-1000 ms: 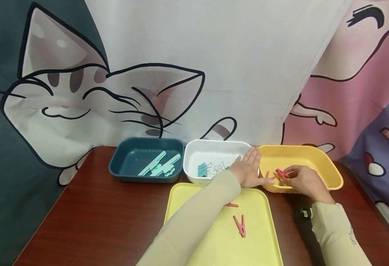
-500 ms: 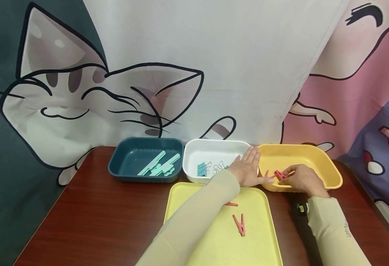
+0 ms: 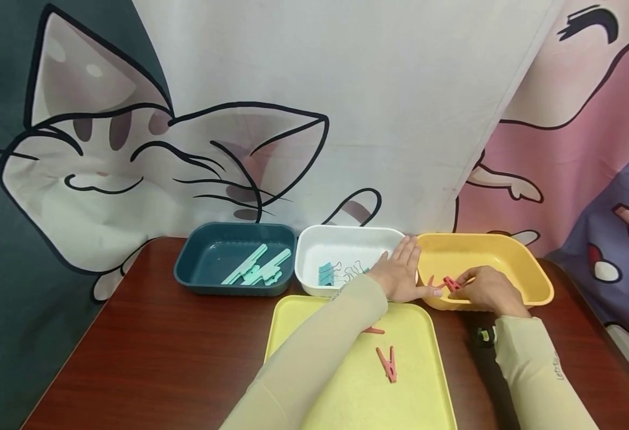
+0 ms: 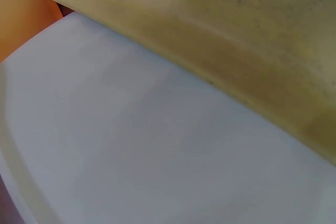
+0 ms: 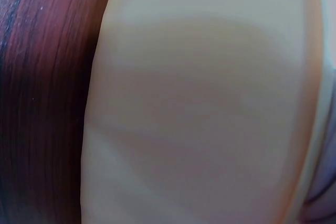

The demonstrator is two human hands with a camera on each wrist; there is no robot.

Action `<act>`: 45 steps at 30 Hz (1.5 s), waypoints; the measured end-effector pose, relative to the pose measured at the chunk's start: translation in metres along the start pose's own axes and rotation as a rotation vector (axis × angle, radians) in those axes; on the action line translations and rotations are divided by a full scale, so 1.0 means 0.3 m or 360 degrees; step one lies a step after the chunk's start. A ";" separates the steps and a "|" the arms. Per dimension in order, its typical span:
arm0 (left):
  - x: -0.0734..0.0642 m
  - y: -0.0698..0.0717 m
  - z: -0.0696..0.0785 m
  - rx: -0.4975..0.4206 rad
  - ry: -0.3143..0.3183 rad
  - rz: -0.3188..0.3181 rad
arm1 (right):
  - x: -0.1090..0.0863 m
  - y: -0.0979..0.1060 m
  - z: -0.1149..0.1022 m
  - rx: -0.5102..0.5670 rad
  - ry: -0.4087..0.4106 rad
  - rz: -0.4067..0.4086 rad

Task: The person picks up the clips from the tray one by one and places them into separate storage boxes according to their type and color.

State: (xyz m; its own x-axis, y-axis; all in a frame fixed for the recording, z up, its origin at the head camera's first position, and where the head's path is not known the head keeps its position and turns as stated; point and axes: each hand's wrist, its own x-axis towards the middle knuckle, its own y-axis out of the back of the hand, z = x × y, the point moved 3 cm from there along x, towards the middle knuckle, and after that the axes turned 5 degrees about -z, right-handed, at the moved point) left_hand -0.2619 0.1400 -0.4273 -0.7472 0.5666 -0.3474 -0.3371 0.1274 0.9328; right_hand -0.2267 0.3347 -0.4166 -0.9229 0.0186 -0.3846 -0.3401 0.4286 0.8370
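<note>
Evidently the right hand [image 3: 488, 291] pinched a pink clothespin [image 3: 451, 283] low inside the yellow bin [image 3: 529, 269], while the left hand [image 3: 402, 272] lay flat with straight fingers across the rims of that bin and the white bin [image 3: 314, 239]. Letting go well meant, by my judgement, keeping the bin braced and parting the fingers close to its floor. Small lettering on the right sleeve [image 3: 540, 376] was too blurred to read.

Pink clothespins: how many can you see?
3. One pink clothespin is pinched by the right hand over the orange bin. Two lie on the yellow tray: one whole, one partly under the left sleeve. More may be hidden.
</note>
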 end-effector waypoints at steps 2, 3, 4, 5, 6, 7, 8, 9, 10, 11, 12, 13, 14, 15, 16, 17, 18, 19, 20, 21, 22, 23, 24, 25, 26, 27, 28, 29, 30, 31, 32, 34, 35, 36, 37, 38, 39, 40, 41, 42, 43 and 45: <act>-0.005 0.000 0.000 0.0001 0.0001 0.0010 | -0.001 0.001 -0.003 -0.0001 -0.0009 -0.0001; -0.013 0.004 0.000 -0.0004 -0.0007 0.0018 | -0.001 0.002 -0.004 0.0000 -0.0015 -0.0004; -0.017 0.007 0.000 -0.0006 -0.0009 0.0030 | -0.002 0.002 -0.004 0.0004 -0.0020 -0.0005; -0.018 0.007 0.000 -0.0007 -0.0010 0.0035 | -0.002 0.002 -0.005 0.0002 -0.0025 -0.0005; -0.019 0.006 -0.001 -0.0015 -0.0007 0.0036 | -0.002 0.003 -0.005 0.0001 -0.0029 -0.0006; -0.018 0.005 -0.001 -0.0022 -0.0006 0.0044 | -0.003 0.003 -0.005 0.0000 -0.0031 -0.0004; -0.020 0.007 -0.001 -0.0033 -0.0012 0.0050 | -0.003 0.003 -0.005 -0.0002 -0.0030 -0.0003; -0.020 0.008 -0.002 -0.0041 -0.0013 0.0053 | -0.003 0.003 -0.005 -0.0003 -0.0029 -0.0001; -0.017 0.007 -0.002 -0.0046 -0.0010 0.0048 | -0.002 0.003 -0.004 -0.0002 -0.0027 0.0001; -0.016 0.006 -0.002 -0.0055 -0.0009 0.0051 | -0.002 0.003 -0.004 -0.0002 -0.0023 0.0000; -0.014 0.006 -0.001 -0.0060 -0.0008 0.0044 | -0.002 0.003 -0.003 -0.0002 -0.0019 0.0002; -0.013 0.006 -0.001 -0.0052 -0.0010 0.0033 | -0.002 0.002 -0.002 -0.0001 -0.0016 0.0003; -0.010 0.006 0.000 -0.0044 -0.0008 0.0023 | -0.001 0.001 -0.002 0.0000 -0.0013 0.0003; -0.005 0.003 0.000 -0.0034 -0.0002 0.0009 | -0.001 0.001 -0.001 0.0002 -0.0010 0.0005; -0.004 0.003 0.000 -0.0027 0.0000 0.0006 | -0.001 0.000 0.000 0.0001 -0.0008 0.0006; -0.001 0.001 0.000 -0.0021 0.0001 0.0000 | -0.001 0.000 0.000 0.0000 -0.0004 0.0008; 0.003 -0.002 0.000 -0.0012 0.0005 -0.0014 | -0.001 -0.001 0.000 0.0001 -0.0003 0.0011; -0.001 0.000 0.000 -0.0008 0.0001 0.0003 | -0.001 -0.001 0.000 0.0001 -0.0006 0.0016; -0.006 0.002 0.001 -0.0014 -0.0005 0.0019 | -0.002 0.000 -0.001 -0.0001 -0.0005 0.0020; -0.009 0.004 0.001 -0.0013 -0.0006 0.0022 | -0.004 0.000 -0.002 -0.0001 -0.0007 0.0026; -0.015 0.006 0.001 -0.0021 -0.0015 0.0037 | -0.006 0.001 -0.003 -0.0003 -0.0013 0.0030; -0.017 0.006 0.001 -0.0028 -0.0021 0.0043 | -0.008 0.002 -0.003 -0.0003 -0.0015 0.0037; -0.019 0.007 0.002 -0.0030 -0.0019 0.0052 | -0.010 0.002 -0.003 -0.0003 -0.0017 0.0046; -0.027 0.011 0.003 -0.0037 -0.0026 0.0069 | -0.012 0.002 -0.002 -0.0004 -0.0019 0.0058; -0.026 0.011 0.003 -0.0046 -0.0025 0.0066 | -0.014 0.002 -0.002 -0.0003 -0.0016 0.0069; -0.024 0.010 0.003 -0.0048 -0.0016 0.0062 | -0.017 0.003 -0.002 -0.0002 -0.0016 0.0080; -0.028 0.012 0.003 -0.0059 -0.0023 0.0074 | -0.018 0.002 -0.002 0.0001 -0.0013 0.0094; -0.029 0.013 0.003 -0.0061 -0.0022 0.0076 | -0.019 0.001 -0.001 0.0003 -0.0004 0.0111; -0.031 0.015 0.004 -0.0060 -0.0020 0.0075 | -0.020 0.000 0.000 0.0006 0.0001 0.0131; -0.034 0.017 0.004 -0.0062 -0.0023 0.0076 | -0.021 -0.001 0.000 0.0006 0.0010 0.0153; -0.033 0.017 0.004 -0.0055 -0.0023 0.0078 | -0.022 -0.001 0.001 0.0000 0.0032 0.0182; -0.035 0.020 0.004 -0.0047 -0.0030 0.0085 | -0.025 -0.004 0.003 -0.0010 0.0068 0.0249; -0.034 0.020 0.004 -0.0035 -0.0027 0.0080 | -0.027 -0.006 0.004 -0.0015 0.0084 0.0282; -0.035 0.021 0.004 -0.0025 -0.0027 0.0080 | -0.029 -0.007 0.004 -0.0017 0.0101 0.0317; -0.034 0.020 0.005 -0.0012 -0.0020 0.0077 | -0.032 -0.009 0.005 -0.0019 0.0116 0.0346; -0.037 0.021 0.005 -0.0005 -0.0021 0.0080 | -0.035 -0.010 0.005 -0.0011 0.0118 0.0369; -0.038 0.021 0.005 0.0001 -0.0016 0.0076 | -0.038 -0.012 0.005 0.0004 0.0112 0.0387; -0.039 0.021 0.006 0.0011 -0.0009 0.0071 | -0.042 -0.013 0.005 0.0020 0.0109 0.0406; -0.040 0.021 0.006 0.0017 -0.0006 0.0068 | -0.045 -0.015 0.004 0.0040 0.0102 0.0427; -0.041 0.021 0.006 0.0016 -0.0005 0.0072 | -0.048 -0.016 0.003 0.0057 0.0106 0.0451; -0.040 0.020 0.006 0.0019 -0.0002 0.0069 | -0.052 -0.018 0.001 0.0075 0.0108 0.0474; -0.036 0.018 0.005 0.0017 -0.0003 0.0069 | -0.061 -0.023 -0.003 0.0106 0.0139 0.0539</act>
State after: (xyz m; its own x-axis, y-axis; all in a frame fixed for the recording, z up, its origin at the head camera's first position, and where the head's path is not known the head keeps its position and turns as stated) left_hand -0.2547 0.1357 -0.4183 -0.7600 0.5731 -0.3065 -0.2985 0.1112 0.9479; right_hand -0.2077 0.3307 -0.4150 -0.9942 0.0939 -0.0523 -0.0021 0.4694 0.8830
